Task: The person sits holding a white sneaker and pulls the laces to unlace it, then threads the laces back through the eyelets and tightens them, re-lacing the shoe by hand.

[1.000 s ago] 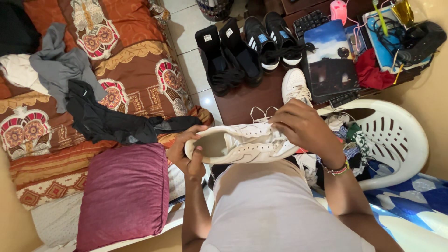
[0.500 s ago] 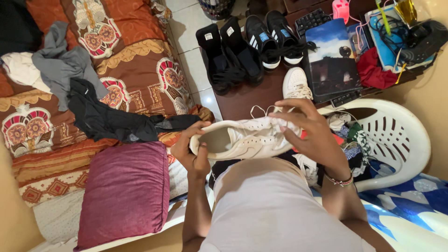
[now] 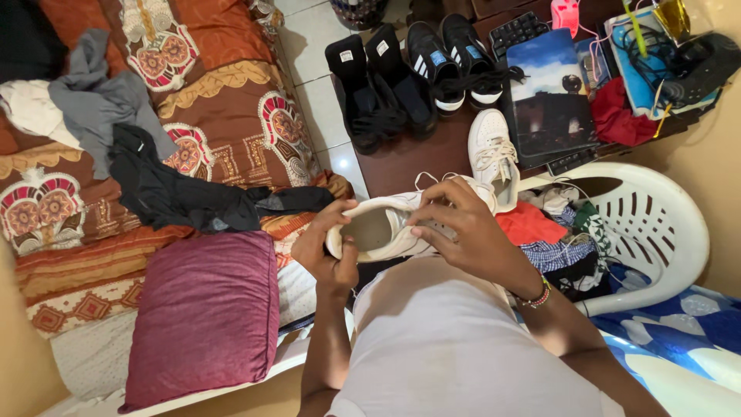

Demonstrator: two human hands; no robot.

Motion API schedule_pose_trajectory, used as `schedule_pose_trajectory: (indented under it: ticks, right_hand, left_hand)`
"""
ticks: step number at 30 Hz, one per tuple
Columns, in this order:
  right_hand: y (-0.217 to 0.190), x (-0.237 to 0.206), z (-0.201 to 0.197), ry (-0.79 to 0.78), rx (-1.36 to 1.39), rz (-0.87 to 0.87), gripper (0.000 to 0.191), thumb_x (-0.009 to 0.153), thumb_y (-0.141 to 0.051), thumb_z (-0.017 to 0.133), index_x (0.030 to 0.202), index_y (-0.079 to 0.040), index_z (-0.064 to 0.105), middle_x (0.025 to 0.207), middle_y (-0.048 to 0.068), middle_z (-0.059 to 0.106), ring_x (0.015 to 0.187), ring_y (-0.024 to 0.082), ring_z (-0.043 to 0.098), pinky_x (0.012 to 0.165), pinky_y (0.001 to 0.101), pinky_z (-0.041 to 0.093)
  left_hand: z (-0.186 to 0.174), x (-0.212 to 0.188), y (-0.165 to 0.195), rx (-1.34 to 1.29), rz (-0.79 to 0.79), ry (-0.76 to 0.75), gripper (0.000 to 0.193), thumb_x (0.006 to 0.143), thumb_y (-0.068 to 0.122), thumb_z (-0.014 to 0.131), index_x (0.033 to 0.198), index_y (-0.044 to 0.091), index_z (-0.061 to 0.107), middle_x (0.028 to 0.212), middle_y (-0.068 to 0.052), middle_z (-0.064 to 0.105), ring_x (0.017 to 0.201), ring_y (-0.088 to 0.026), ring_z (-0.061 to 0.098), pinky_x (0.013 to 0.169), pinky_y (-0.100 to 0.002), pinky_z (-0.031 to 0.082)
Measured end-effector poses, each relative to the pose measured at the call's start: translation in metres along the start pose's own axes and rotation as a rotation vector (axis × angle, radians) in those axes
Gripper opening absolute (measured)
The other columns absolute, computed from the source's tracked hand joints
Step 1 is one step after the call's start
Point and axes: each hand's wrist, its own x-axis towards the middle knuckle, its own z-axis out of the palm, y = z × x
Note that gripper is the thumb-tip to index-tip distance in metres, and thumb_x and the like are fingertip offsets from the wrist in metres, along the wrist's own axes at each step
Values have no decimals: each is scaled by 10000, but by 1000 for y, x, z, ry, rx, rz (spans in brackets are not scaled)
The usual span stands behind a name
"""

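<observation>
Holding a white sneaker (image 3: 401, 224) in front of the torso, both hands share the work. The left hand (image 3: 328, 251) is closed as a grip on the heel end, thumb lying along the rim of the opening, so the shoe is steadied with its mouth turned up toward the camera. The right hand (image 3: 463, 232) curves over the lace area at the middle of the shoe, its fingers (image 3: 432, 212) bent down onto the tongue and laces; the grip is narrow and closed on the shoe, and loose white lace ends loop up just beyond it. Held this way, off the floor and near the body, the inside of the shoe stays in view.

Just beyond the held shoe, its white mate (image 3: 494, 154) rests on the dark wooden surface (image 3: 409, 162), toe pointing away. Farther back stand black slip-ons (image 3: 374, 89) and black striped trainers (image 3: 455, 58), side by side near the far edge. To the right, a white plastic chair (image 3: 656, 232) carries a heap of clothes. To the left lies the bed (image 3: 224, 100) with a patterned cover, dark garments and a maroon pillow (image 3: 204, 309) at its near corner.
</observation>
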Motion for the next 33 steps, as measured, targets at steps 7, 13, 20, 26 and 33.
schedule_pose_trajectory:
  ticks: [7, 13, 20, 26, 33]
  right_hand:
    - [8, 3, -23, -89, -40, -153, 303, 700, -28, 681, 976, -149, 717, 1070, 74, 551, 1004, 252, 518, 803, 334, 449]
    - [7, 1, -26, -106, -314, -353, 323, 645, -63, 698, 954, -158, 698, 1160, 56, 567, 1024, 271, 521, 867, 396, 411]
    - [15, 4, -22, -120, -367, -520, 213, 708, -113, 683, 920, -109, 659, 1094, 42, 592, 985, 229, 562, 869, 398, 430]
    - [24, -6, -17, -48, -413, -642, 197, 734, -78, 695, 918, -38, 637, 1112, 72, 588, 972, 220, 573, 827, 402, 465]
    - [23, -12, -10, 129, -211, -678, 258, 738, 49, 718, 945, -79, 636, 1154, 78, 516, 947, 238, 552, 796, 368, 475]
  left_hand:
    - [-7, -2, -3, -134, -25, 36, 208, 716, -4, 495, 918, -16, 539, 976, -212, 667, 881, -249, 676, 847, -300, 511]
    - [-11, -2, -3, -173, -41, 11, 212, 701, 1, 495, 908, -25, 536, 973, -220, 664, 878, -243, 662, 851, -306, 501]
    - [-12, -3, 6, -121, 19, -46, 184, 704, -8, 493, 881, -24, 539, 962, -209, 670, 884, -270, 688, 838, -318, 525]
    - [-13, -5, 14, -66, 48, -3, 177, 682, -3, 496, 852, -10, 546, 940, -195, 677, 864, -274, 691, 817, -313, 524]
    - [-16, -9, 22, -47, 86, -33, 171, 688, -2, 505, 856, -22, 526, 922, -201, 671, 833, -275, 685, 778, -310, 531]
